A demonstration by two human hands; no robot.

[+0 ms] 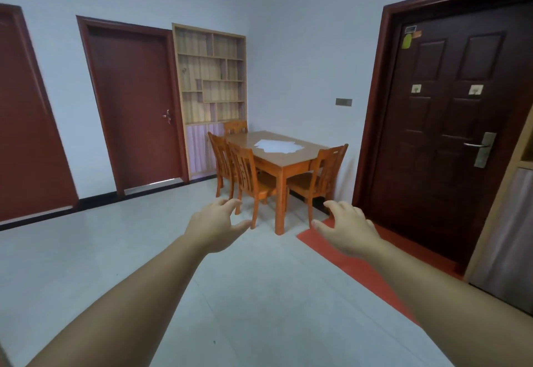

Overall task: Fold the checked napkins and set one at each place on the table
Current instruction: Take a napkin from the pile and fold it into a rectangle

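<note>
A wooden dining table stands across the room against the far wall. A loose pile of pale napkins lies spread on its top; their pattern is too small to make out. Both my arms reach forward in the air over the floor, well short of the table. My left hand holds nothing, its fingers loosely spread. My right hand is likewise empty with relaxed fingers.
Several wooden chairs surround the table, one on its right side. A dark double door with a red mat is on the right, a red door and wooden shelving on the far wall. Pale floor lies between me and the table.
</note>
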